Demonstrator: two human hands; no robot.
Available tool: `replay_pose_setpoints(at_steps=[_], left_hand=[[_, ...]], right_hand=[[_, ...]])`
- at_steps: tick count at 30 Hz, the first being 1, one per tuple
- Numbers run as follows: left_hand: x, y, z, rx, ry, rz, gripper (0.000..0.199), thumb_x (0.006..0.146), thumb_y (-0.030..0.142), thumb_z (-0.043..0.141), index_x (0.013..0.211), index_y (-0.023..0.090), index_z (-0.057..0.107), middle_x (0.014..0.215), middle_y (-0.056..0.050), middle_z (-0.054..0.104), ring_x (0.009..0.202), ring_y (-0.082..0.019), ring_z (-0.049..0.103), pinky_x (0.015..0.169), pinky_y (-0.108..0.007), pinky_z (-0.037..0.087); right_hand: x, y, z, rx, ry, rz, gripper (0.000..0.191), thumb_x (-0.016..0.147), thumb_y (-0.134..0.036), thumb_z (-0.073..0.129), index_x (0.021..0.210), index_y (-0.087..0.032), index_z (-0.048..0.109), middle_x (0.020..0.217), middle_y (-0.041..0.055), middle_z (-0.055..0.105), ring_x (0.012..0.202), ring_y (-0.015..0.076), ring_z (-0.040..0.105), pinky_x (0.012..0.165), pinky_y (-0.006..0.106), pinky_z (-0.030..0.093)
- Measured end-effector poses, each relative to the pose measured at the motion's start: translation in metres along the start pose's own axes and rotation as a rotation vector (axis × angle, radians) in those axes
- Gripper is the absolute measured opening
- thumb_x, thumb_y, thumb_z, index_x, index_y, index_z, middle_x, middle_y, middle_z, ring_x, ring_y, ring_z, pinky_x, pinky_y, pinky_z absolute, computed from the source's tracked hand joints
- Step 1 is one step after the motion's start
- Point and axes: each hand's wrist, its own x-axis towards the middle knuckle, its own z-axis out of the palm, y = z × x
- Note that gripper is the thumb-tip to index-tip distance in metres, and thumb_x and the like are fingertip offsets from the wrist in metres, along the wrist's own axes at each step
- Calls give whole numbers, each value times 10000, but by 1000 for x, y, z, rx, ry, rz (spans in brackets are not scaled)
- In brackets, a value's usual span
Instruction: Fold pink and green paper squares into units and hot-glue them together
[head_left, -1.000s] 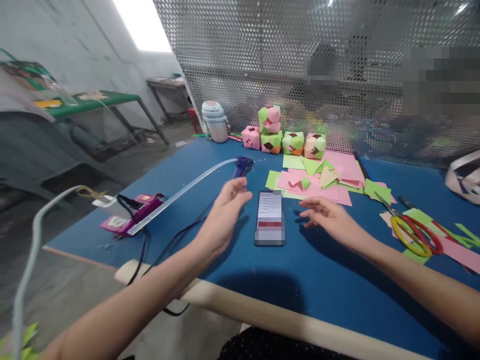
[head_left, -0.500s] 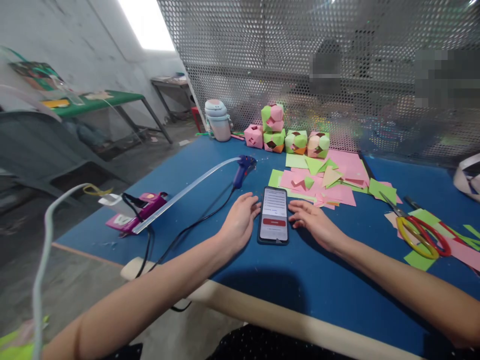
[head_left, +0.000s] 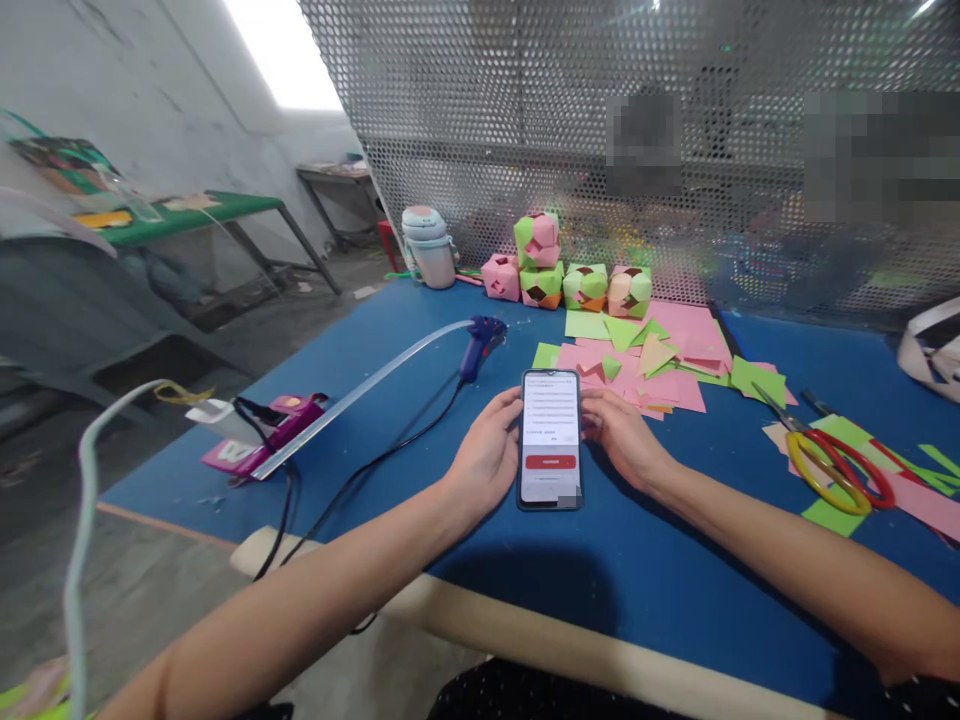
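A smartphone (head_left: pixel 551 440) with a lit white screen and a red bar faces up between my hands, its top end a little raised from the blue table. My left hand (head_left: pixel 489 445) grips its left edge, with the fingertips partly hidden behind it. On the opposite edge, my right hand (head_left: pixel 624 437) is closed on the phone with its fingers tucked at the side. Pink and green paper pieces (head_left: pixel 667 355) lie just beyond the phone.
Several folded paper cubes (head_left: pixel 585 287) stand at the back beside a bottle (head_left: pixel 429 248). A blue glue gun (head_left: pixel 480 347) with a long glue stick lies left, near a purple power strip (head_left: pixel 262 440). Scissors (head_left: pixel 832 470) rest at right on paper scraps. A perforated metal panel (head_left: pixel 480 100) borders the table.
Both hands have closed in on the phone's sides and taken hold of it. The phone appears slightly larger and lifted. The whole view has shifted slightly.
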Motion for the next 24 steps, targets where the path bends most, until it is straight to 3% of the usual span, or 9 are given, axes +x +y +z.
replay_pose_setpoints(at_steps=[12,20,24], left_hand=[[-6,0,1,-11,-82,9,207,834,151,573,1037,187,588,985,-75,679,897,-199,664,823,-342,550],[-9,1,1,-27,-118,21,211,826,172,597,1037,189,592,996,-71,676,898,-197,666,826,-341,551],[-10,1,-1,-32,-137,23,215,830,177,591,1044,199,594,1012,-66,671,908,-194,662,829,-339,551]], right_hand=[[7,0,3,-116,-15,-54,189,741,-225,630,923,-182,602,825,9,649,725,154,570,693,293,427],[-5,-6,2,26,-76,-16,121,803,-259,530,776,-177,615,812,15,636,676,133,514,577,254,368],[-14,-3,-1,37,-115,49,156,824,-286,516,835,-183,633,812,19,641,697,139,540,603,261,387]])
